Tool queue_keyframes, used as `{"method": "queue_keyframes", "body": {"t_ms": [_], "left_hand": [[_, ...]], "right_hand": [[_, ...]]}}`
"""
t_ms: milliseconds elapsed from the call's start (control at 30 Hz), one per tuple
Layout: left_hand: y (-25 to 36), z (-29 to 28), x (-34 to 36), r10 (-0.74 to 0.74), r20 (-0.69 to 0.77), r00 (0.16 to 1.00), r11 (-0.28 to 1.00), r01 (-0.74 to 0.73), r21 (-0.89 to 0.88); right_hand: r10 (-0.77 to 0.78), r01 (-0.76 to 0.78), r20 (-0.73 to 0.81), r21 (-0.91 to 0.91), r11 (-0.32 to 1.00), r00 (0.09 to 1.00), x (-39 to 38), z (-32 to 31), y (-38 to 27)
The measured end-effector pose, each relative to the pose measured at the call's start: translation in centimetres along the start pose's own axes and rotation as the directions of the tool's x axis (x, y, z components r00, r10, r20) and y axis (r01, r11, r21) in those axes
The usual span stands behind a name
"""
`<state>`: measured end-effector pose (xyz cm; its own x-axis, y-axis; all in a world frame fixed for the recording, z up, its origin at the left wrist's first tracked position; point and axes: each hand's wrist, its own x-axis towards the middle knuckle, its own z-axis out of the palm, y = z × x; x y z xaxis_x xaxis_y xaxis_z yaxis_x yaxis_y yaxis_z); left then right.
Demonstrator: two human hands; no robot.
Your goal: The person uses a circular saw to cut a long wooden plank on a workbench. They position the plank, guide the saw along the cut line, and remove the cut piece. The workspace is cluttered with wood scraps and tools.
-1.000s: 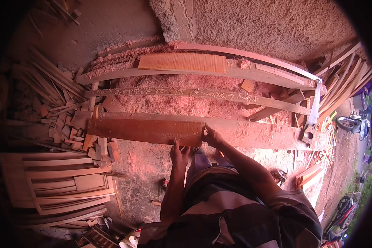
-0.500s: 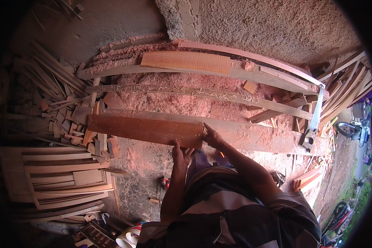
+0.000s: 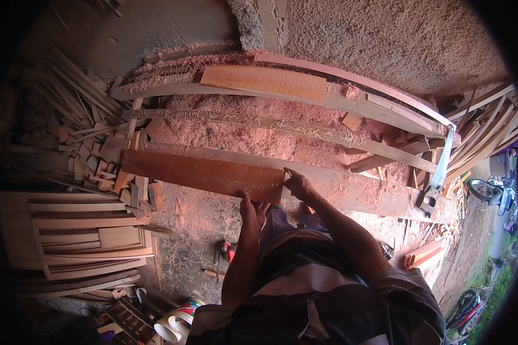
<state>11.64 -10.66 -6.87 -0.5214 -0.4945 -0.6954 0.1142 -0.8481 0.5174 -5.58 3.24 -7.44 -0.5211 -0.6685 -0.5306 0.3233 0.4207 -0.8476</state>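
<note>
A long reddish-brown wooden board (image 3: pixel 204 175) lies across in front of me, over the near beam of the workbench (image 3: pixel 351 192). My left hand (image 3: pixel 252 211) holds its near edge close to the right end, thumb on the upper face and the fingers partly hidden beneath. At the right end of the board, my right hand (image 3: pixel 298 187) is closed around the corner, fingers bent over the end edge. A handsaw (image 3: pixel 438 178) rests at the bench's right end. A lighter orange board (image 3: pixel 263 83) lies on the far beam.
Pink shavings (image 3: pixel 236 138) fill the gaps between the beams. Offcuts (image 3: pixel 98 161) are heaped at the left, above stacked wooden frames (image 3: pixel 86 236). A red tool (image 3: pixel 228 250) sits on the floor near my left forearm. Long strips (image 3: pixel 489 132) lean at the right; motorcycles (image 3: pixel 489 190) stand beyond.
My view has shifted slightly, so the scene sits a little differently. Both hands keep their hold on the reddish-brown board, which has barely moved.
</note>
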Motion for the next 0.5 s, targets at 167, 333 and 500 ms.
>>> {"method": "queue_keyframes", "body": {"t_ms": [167,333,500], "left_hand": [[0.2,0.7,-0.2,-0.04,-0.108,0.993,0.999,0.04,0.0],[-0.2,0.5,0.2,-0.029,-0.052,0.998,0.999,0.027,-0.043],[-1.6,0.2,1.1,0.034,-0.201,0.979,0.999,-0.036,-0.008]], "right_hand": [[-0.043,0.037,-0.05,-0.119,0.992,0.998,1.1,0.7,-1.0],[-0.04,0.033,-0.075,-0.093,0.995,0.996,0.8,1.0,-1.6],[-0.019,0.015,-0.039,-0.111,0.994,0.999,-0.7,0.0,-1.1]]}}
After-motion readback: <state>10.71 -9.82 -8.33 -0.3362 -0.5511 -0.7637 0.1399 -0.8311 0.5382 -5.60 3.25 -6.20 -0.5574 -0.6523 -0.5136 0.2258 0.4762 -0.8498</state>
